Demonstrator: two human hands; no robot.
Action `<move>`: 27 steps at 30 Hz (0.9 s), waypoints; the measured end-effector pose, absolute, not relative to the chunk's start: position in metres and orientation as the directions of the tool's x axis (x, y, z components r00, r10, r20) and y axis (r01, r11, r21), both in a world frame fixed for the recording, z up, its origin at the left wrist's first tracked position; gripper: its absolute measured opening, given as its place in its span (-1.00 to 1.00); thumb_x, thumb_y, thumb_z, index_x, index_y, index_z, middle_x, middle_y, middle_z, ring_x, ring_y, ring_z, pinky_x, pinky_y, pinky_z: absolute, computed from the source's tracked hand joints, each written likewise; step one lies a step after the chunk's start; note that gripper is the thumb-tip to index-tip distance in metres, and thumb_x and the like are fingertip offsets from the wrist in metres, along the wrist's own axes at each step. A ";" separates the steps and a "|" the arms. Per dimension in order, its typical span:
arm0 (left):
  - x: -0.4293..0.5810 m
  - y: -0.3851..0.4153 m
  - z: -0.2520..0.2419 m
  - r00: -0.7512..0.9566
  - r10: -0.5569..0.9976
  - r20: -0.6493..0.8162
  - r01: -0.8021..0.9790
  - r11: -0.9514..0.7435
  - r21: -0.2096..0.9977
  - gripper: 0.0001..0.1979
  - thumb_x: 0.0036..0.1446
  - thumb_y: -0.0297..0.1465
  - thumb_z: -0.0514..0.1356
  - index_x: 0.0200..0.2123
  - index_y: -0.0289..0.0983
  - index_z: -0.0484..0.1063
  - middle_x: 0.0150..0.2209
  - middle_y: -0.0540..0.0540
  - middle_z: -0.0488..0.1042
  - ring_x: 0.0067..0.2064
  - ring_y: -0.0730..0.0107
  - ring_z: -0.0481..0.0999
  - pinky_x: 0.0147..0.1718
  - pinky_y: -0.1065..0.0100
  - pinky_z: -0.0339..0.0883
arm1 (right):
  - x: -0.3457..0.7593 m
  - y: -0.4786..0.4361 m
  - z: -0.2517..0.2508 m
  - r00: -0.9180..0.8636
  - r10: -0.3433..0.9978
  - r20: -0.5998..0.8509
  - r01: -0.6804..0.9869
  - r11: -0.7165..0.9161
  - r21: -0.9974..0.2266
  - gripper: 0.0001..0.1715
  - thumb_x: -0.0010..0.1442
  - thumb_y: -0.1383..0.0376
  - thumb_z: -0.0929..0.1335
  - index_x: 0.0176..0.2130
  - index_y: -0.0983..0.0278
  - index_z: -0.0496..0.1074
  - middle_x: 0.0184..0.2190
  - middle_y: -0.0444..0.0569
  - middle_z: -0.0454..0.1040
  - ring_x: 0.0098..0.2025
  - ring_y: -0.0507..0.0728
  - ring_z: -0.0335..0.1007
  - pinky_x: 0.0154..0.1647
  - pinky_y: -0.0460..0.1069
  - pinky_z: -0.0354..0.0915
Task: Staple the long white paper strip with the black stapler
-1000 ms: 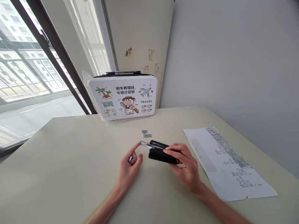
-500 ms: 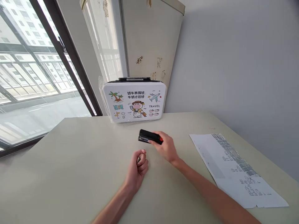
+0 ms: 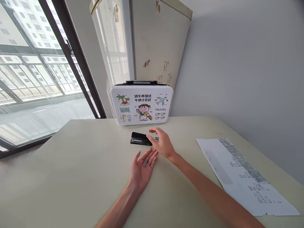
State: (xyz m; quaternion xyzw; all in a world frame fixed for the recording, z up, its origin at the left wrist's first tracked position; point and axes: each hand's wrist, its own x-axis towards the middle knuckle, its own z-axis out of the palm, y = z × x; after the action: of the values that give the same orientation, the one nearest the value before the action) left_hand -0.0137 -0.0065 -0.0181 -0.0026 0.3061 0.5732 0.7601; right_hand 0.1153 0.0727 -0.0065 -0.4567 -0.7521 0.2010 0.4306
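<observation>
My left hand [image 3: 142, 171] lies palm up with its fingers stretched out. Across its fingers rests a small grey strip [image 3: 145, 162], which looks like a row of staples. A black stapler [image 3: 140, 139] lies on the table just beyond those fingertips, its top arm slightly raised at the left end. Over the stapler's right end is my right hand [image 3: 163, 144], thumb and fingers apart and gripping nothing. It hides that end, and I cannot tell whether the thumb touches it. Between thumb and fingers shows a small grey piece [image 3: 156, 138], too little of it to name.
A white cartoon suitcase [image 3: 142, 104] in clear plastic stands at the back of the pale table [image 3: 83, 171]. Behind it rises a worn, fridge-like cabinet [image 3: 154, 41]. A printed paper sheet [image 3: 220, 167] lies to the right, by the wall. A window [image 3: 35, 72] is at left.
My right hand has set the stapler down on the table and let it go. My left hand has uncurled from a loose fist, showing the grey strip. The view has shifted slightly.
</observation>
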 end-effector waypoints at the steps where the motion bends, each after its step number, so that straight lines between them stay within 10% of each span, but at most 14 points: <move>1: -0.014 -0.007 -0.018 0.170 0.872 -0.459 -0.871 0.351 0.343 -0.53 0.44 -0.31 0.04 0.18 -0.62 0.39 0.03 -0.50 0.55 0.04 0.01 0.62 0.02 0.19 0.50 | 0.122 0.060 -0.002 -0.251 0.833 0.492 0.504 0.547 -0.669 -0.76 0.41 0.19 0.34 0.05 0.15 0.43 0.04 0.00 0.57 0.12 0.18 0.46 0.18 0.11 0.31; 8: -0.009 -0.018 -0.017 0.366 0.846 -0.389 -0.791 0.503 0.349 -0.50 0.50 -0.23 -0.02 0.06 -0.55 0.51 -0.28 -0.29 0.61 -0.28 0.15 0.64 -0.11 0.17 0.52 | 0.147 -0.013 -0.010 -0.575 0.673 0.466 0.553 0.739 -0.385 -0.67 0.28 0.22 0.50 0.02 0.19 0.47 0.00 0.04 0.54 0.07 0.26 0.39 0.09 0.16 0.32; 14: 0.004 -0.027 -0.022 0.592 0.771 -0.234 -0.709 0.636 0.305 -0.39 0.50 -0.15 -0.01 0.32 -0.57 0.27 -0.03 -0.41 0.59 -0.13 0.13 0.65 -0.07 0.22 0.48 | 0.181 -0.027 -0.014 -0.529 0.664 0.528 0.564 0.740 -0.366 -0.88 0.43 0.22 0.37 -0.09 0.19 0.50 -0.12 -0.01 0.59 -0.05 0.18 0.47 0.01 0.11 0.32; 20: 0.004 -0.019 -0.023 0.495 0.800 -0.340 -0.726 0.595 0.345 -0.28 0.46 -0.14 0.04 0.46 -0.53 0.02 0.29 -0.49 0.38 0.30 -0.11 0.42 0.30 0.00 0.24 | 0.314 -0.022 -0.020 -0.070 0.855 0.513 0.784 0.365 -0.502 -0.70 0.43 0.02 0.31 -0.12 0.14 0.53 -0.17 -0.02 0.62 -0.11 0.21 0.54 0.00 0.12 0.38; 27: 0.003 -0.016 -0.015 0.395 0.791 -0.467 -0.707 0.587 0.396 -0.46 0.42 -0.23 0.12 0.32 -0.43 0.32 0.13 -0.39 0.53 0.11 0.01 0.59 0.11 0.11 0.43 | 0.479 -0.019 -0.060 0.378 0.837 0.396 0.843 -0.134 -0.521 -0.48 0.32 -0.11 0.28 -0.08 0.18 0.58 -0.16 0.04 0.65 -0.27 0.20 0.56 -0.17 0.10 0.42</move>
State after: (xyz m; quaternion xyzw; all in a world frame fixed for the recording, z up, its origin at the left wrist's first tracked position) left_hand 0.0027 -0.0157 -0.0153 0.0667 0.3163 0.4497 0.8326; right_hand 0.4787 -0.0192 -0.0601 -0.7530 -0.5577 -0.0040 0.3492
